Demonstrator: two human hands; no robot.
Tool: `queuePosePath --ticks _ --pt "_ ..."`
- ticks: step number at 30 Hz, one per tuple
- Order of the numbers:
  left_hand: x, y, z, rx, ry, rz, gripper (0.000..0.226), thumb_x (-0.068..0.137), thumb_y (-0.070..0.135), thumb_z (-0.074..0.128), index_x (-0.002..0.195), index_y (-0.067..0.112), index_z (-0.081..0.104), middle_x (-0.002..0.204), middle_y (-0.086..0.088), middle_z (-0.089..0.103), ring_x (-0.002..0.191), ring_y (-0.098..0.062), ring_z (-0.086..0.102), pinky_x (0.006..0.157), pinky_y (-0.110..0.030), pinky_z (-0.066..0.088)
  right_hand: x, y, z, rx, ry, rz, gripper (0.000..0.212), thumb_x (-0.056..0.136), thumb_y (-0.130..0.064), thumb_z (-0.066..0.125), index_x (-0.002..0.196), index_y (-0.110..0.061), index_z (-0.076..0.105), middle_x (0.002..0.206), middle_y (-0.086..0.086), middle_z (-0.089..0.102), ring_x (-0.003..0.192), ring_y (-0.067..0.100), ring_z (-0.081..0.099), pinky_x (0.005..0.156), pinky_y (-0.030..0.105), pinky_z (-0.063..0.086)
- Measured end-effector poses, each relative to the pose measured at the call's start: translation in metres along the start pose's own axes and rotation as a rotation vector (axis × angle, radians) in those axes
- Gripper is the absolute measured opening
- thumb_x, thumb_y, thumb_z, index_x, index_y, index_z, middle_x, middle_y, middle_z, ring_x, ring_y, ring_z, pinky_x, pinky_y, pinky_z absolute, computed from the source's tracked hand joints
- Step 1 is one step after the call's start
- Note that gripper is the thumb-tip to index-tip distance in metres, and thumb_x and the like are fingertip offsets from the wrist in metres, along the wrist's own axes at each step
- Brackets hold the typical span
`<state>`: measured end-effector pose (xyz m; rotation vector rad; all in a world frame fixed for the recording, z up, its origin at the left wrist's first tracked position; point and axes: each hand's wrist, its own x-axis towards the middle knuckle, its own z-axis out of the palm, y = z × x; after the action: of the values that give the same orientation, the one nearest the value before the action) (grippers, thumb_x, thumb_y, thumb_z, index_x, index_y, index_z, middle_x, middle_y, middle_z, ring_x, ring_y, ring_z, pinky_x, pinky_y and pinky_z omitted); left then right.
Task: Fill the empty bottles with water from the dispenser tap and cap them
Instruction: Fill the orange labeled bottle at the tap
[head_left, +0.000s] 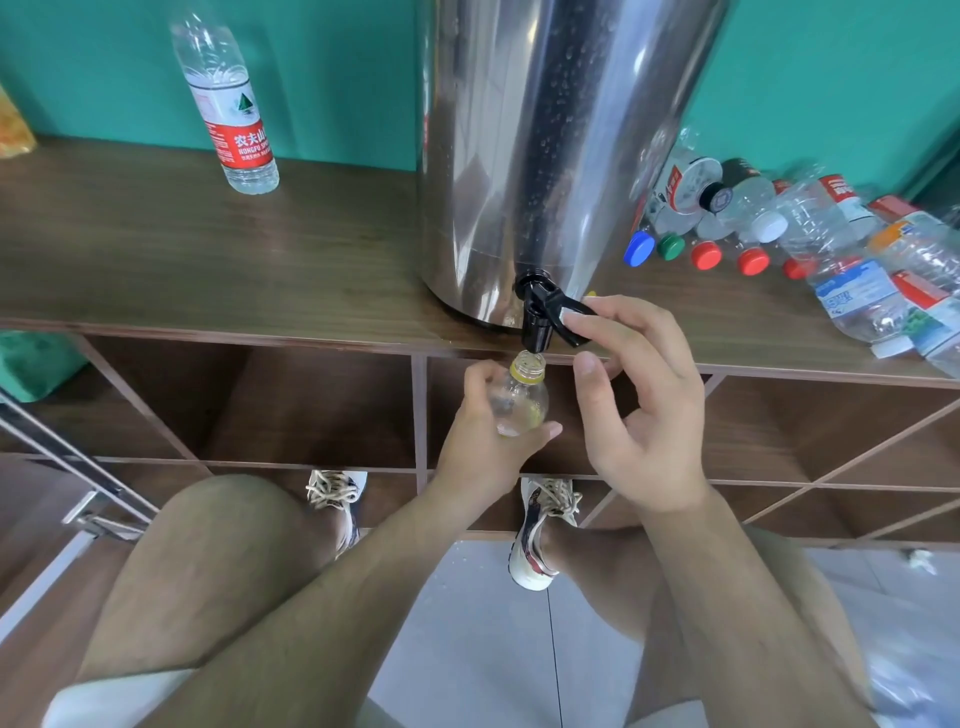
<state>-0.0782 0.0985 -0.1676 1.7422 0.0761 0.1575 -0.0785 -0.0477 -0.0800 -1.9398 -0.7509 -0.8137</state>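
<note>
We're looking down at the table (260, 249), and the one label we can read is on the upright bottle (228, 104) at the back left. It has a red band with white Chinese characters, "NONGFU" beneath them before the curve cuts the word off, and a small green peak logo above.

Front and centre, the left hand (483, 441) grips a small clear bottle (519, 402) with its fingers wrapped round the body. The bottle has a yellow ring at the neck, and its open mouth sits right under the black tap (535, 322) of the steel dispenser (545, 130). The right hand (639, 405) hooks its forefinger over the tap's lever (569, 325), with the thumb just beneath. We cannot tell whether the thumb touches the lever. No stream shows between spout and mouth, and how full the small bottle is we cannot make out.

Off to the right lies a heap of empty bottles (831, 244) on their sides, with a blue cap (640, 248), a green cap (670, 246) and red caps (706, 254) pointing our way. Their red and blue labels are too blurred to read, and the heap runs off the right edge. The dispenser's top is cut off above. Something orange (13, 130) peeks in at the far left, too cropped to name. Under the table are open shelf compartments (260, 400), with knees and laced shoes (335, 493) below.
</note>
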Motion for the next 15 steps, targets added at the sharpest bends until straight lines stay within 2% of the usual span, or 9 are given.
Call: queuePosePath --ticks 7,12,15 --pt "-0.0011 -0.0035 -0.0012 0.016 0.001 -0.023 0.072 0.074 0.039 0.09 0.119 0.044 0.035 0.119 0.008 0.066 0.109 -0.013 0.066 0.096 -0.049 0.054 -0.0001 -0.0003 0.0034 0.028 0.009 0.018 0.027 0.101 -0.011 0.058 0.123 -0.002 0.072 0.126 0.015 0.06 0.114 0.033 0.062 0.072 0.041 0.057" --pt "-0.0003 -0.0034 -0.0009 0.026 0.003 -0.024 0.073 0.074 0.038 0.09 0.12 0.043 0.034 0.121 0.007 0.064 0.11 -0.013 0.065 0.097 -0.047 0.054 0.0011 -0.0011 0.0031 0.029 0.0 0.023 0.027 0.099 -0.001 0.058 0.122 -0.003 0.072 0.125 0.017 0.06 0.116 0.03 0.062 0.079 0.026 0.054" --pt "0.0004 -0.0019 -0.0007 0.024 0.011 -0.016 0.072 0.076 0.034 0.09 0.121 0.041 0.034 0.121 0.007 0.064 0.11 -0.011 0.065 0.097 -0.043 0.055 0.0012 -0.0022 0.0027 0.036 0.0 0.018 0.028 0.098 0.002 0.058 0.122 -0.003 0.071 0.126 0.016 0.059 0.116 0.026 0.061 0.08 0.023 0.052"
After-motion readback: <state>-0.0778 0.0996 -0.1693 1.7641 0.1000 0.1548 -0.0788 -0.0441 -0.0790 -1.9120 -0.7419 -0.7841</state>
